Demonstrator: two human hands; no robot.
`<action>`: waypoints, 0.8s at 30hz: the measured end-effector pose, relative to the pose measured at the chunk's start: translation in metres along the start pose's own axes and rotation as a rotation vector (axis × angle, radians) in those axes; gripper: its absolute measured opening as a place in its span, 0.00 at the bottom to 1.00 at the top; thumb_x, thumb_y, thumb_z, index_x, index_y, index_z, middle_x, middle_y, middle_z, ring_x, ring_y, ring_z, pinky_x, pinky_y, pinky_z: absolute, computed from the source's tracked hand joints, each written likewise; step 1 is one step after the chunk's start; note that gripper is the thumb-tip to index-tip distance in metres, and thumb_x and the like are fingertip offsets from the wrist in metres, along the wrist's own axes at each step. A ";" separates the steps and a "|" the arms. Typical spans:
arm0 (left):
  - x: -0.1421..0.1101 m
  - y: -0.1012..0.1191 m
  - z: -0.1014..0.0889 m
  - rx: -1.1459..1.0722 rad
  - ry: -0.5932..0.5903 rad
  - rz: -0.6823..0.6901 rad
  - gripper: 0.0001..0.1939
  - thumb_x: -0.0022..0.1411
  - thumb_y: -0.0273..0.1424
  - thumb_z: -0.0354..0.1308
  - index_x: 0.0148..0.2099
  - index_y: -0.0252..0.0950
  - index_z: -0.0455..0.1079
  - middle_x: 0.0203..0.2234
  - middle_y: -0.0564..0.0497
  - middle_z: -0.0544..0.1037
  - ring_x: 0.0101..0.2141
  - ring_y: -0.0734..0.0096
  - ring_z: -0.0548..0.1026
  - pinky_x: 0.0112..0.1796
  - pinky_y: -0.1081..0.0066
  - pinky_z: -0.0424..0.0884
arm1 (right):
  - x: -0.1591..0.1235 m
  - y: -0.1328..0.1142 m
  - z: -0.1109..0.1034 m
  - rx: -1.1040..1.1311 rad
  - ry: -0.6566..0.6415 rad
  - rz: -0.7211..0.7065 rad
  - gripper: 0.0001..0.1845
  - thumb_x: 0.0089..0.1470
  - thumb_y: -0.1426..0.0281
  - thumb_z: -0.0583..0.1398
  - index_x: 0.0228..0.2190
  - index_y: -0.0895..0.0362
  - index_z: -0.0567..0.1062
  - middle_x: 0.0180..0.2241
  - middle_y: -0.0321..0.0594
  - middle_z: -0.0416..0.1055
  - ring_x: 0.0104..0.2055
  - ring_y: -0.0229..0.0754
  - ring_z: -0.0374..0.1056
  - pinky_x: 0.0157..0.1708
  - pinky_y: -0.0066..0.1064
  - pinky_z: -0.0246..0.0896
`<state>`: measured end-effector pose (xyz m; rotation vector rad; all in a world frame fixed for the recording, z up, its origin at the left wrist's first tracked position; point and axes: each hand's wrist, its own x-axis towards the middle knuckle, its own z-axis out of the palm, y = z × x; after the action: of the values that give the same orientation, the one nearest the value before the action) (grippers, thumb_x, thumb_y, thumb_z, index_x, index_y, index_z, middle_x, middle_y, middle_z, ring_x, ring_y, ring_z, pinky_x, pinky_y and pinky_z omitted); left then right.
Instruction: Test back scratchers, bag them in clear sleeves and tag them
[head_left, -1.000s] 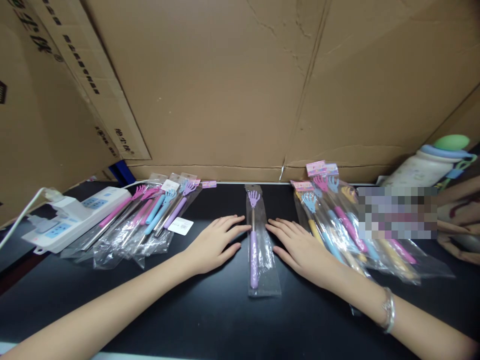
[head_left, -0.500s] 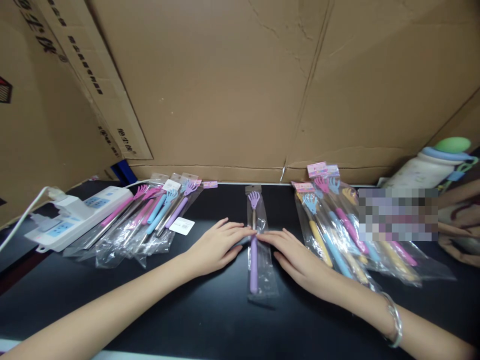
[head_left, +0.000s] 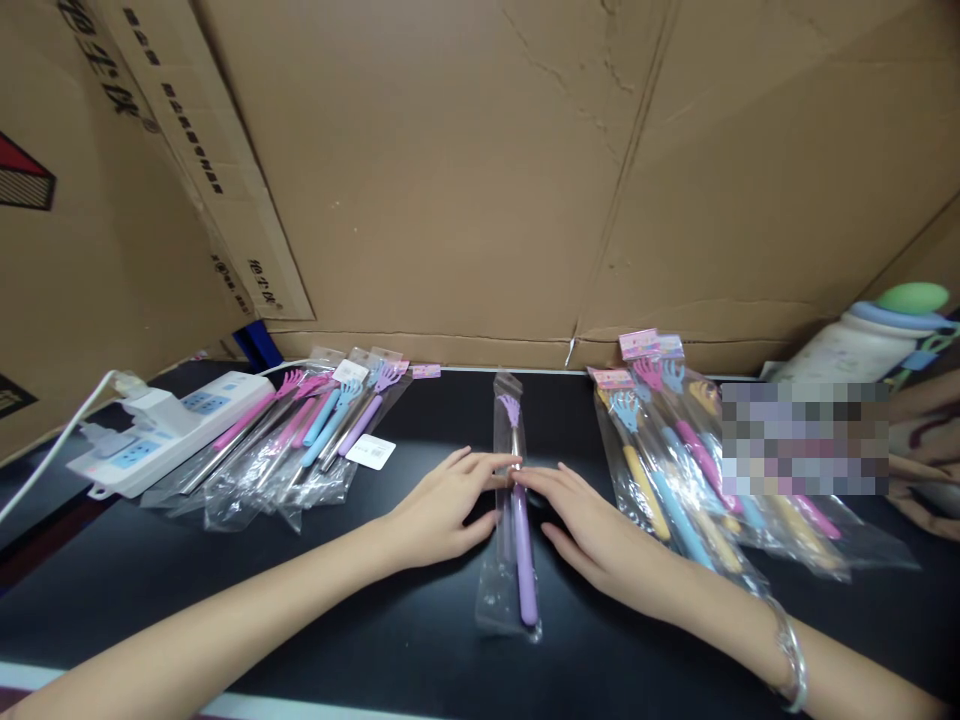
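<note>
A purple back scratcher (head_left: 525, 555) in a clear plastic bag (head_left: 495, 595) lies upright in my view on the black table, claw end away from me. My left hand (head_left: 450, 500) rests at its left side, fingers stretched out, fingertips touching the bag near the top of the purple handle. From the right, my right hand (head_left: 592, 515) touches the same spot with extended fingertips. Neither hand is wrapped round it. A silver bangle is on my right wrist.
Bagged back scratchers (head_left: 322, 430) lie at the left beside a white power strip (head_left: 180, 430) with plugs. More bagged back scratchers (head_left: 675, 470) lie at the right. Behind stand cardboard walls (head_left: 450, 180), a bottle (head_left: 847, 345) and another person's hand (head_left: 926, 470) at the far right.
The back scratcher has shifted in its bag: its handle end now points right and nearer to me, and the bag's loose side has moved to the left. My fingertips stay at its middle.
</note>
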<state>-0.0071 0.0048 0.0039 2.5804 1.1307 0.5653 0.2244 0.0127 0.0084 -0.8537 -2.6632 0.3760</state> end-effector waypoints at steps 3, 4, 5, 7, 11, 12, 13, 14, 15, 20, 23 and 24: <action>0.000 0.002 -0.002 0.101 0.018 0.040 0.23 0.62 0.28 0.49 0.59 0.40 0.54 0.54 0.48 0.68 0.57 0.65 0.63 0.60 0.54 0.54 | 0.001 -0.002 -0.003 -0.022 -0.020 0.006 0.29 0.56 0.77 0.50 0.58 0.51 0.55 0.59 0.42 0.59 0.62 0.40 0.54 0.63 0.48 0.44; 0.000 0.002 -0.003 0.142 0.024 0.060 0.23 0.61 0.26 0.49 0.59 0.39 0.55 0.53 0.48 0.69 0.57 0.65 0.62 0.60 0.55 0.53 | 0.001 -0.003 -0.004 -0.032 -0.023 0.002 0.29 0.56 0.77 0.51 0.58 0.52 0.56 0.59 0.42 0.60 0.62 0.40 0.54 0.63 0.48 0.44; 0.000 0.002 -0.003 0.181 0.031 0.080 0.23 0.60 0.25 0.48 0.59 0.38 0.55 0.53 0.48 0.69 0.57 0.65 0.62 0.60 0.55 0.53 | 0.001 -0.004 -0.005 -0.044 -0.024 -0.005 0.28 0.56 0.78 0.51 0.58 0.52 0.57 0.58 0.42 0.60 0.61 0.40 0.54 0.63 0.48 0.44; -0.001 0.002 -0.006 0.247 0.054 0.104 0.23 0.59 0.22 0.47 0.57 0.38 0.57 0.51 0.48 0.71 0.55 0.65 0.64 0.59 0.55 0.54 | 0.002 -0.005 -0.007 -0.071 -0.020 -0.026 0.26 0.55 0.78 0.50 0.56 0.53 0.60 0.58 0.43 0.61 0.61 0.41 0.55 0.62 0.49 0.46; 0.000 0.000 -0.012 0.340 0.100 0.101 0.16 0.62 0.23 0.47 0.51 0.38 0.64 0.40 0.49 0.75 0.45 0.65 0.70 0.50 0.60 0.64 | 0.002 -0.004 -0.007 -0.134 -0.039 -0.054 0.22 0.58 0.76 0.50 0.53 0.52 0.64 0.59 0.41 0.60 0.61 0.43 0.55 0.61 0.50 0.49; 0.000 -0.001 -0.012 0.356 0.105 0.099 0.14 0.63 0.24 0.47 0.49 0.38 0.66 0.37 0.49 0.75 0.42 0.64 0.70 0.46 0.61 0.66 | 0.002 -0.003 -0.006 -0.153 -0.045 -0.057 0.22 0.58 0.76 0.50 0.53 0.52 0.64 0.59 0.40 0.60 0.61 0.43 0.55 0.61 0.51 0.49; 0.000 -0.001 -0.012 0.364 0.110 0.100 0.12 0.63 0.25 0.47 0.47 0.38 0.67 0.36 0.49 0.75 0.41 0.64 0.70 0.44 0.62 0.67 | 0.002 -0.002 -0.006 -0.171 -0.048 -0.057 0.23 0.58 0.76 0.50 0.54 0.51 0.64 0.60 0.40 0.59 0.61 0.43 0.54 0.61 0.51 0.48; 0.000 -0.002 -0.012 0.367 0.114 0.104 0.12 0.64 0.25 0.47 0.46 0.38 0.68 0.37 0.49 0.74 0.41 0.64 0.70 0.43 0.63 0.67 | 0.002 -0.001 -0.005 -0.187 -0.046 -0.056 0.24 0.59 0.76 0.50 0.55 0.51 0.63 0.60 0.40 0.59 0.61 0.43 0.54 0.61 0.52 0.48; 0.000 -0.002 -0.010 0.365 0.120 0.108 0.11 0.64 0.25 0.47 0.46 0.38 0.68 0.39 0.49 0.74 0.42 0.64 0.70 0.43 0.63 0.66 | 0.001 -0.001 -0.005 -0.198 -0.042 -0.054 0.25 0.58 0.76 0.50 0.56 0.50 0.62 0.60 0.40 0.58 0.61 0.44 0.54 0.60 0.52 0.48; 0.000 -0.005 -0.004 0.330 0.136 0.139 0.11 0.64 0.25 0.47 0.48 0.38 0.66 0.48 0.51 0.72 0.51 0.64 0.66 0.51 0.62 0.63 | 0.001 0.002 -0.003 -0.223 -0.026 -0.064 0.27 0.58 0.76 0.51 0.57 0.47 0.61 0.59 0.40 0.59 0.61 0.44 0.54 0.60 0.53 0.49; 0.000 -0.006 -0.003 0.309 0.119 0.136 0.11 0.65 0.25 0.47 0.47 0.37 0.66 0.46 0.52 0.74 0.49 0.66 0.68 0.50 0.63 0.63 | 0.001 0.002 -0.003 -0.254 -0.041 -0.065 0.27 0.58 0.76 0.51 0.58 0.47 0.60 0.60 0.38 0.58 0.61 0.44 0.53 0.60 0.53 0.49; 0.001 -0.006 -0.003 0.306 0.115 0.134 0.11 0.65 0.25 0.47 0.47 0.37 0.66 0.45 0.51 0.74 0.48 0.67 0.68 0.50 0.64 0.63 | 0.001 0.002 -0.003 -0.263 -0.045 -0.066 0.27 0.58 0.76 0.50 0.58 0.48 0.60 0.60 0.38 0.58 0.61 0.44 0.53 0.60 0.53 0.48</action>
<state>-0.0117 0.0092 0.0044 2.9369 1.1662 0.6198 0.2260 0.0155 0.0110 -0.8357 -2.8155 0.0283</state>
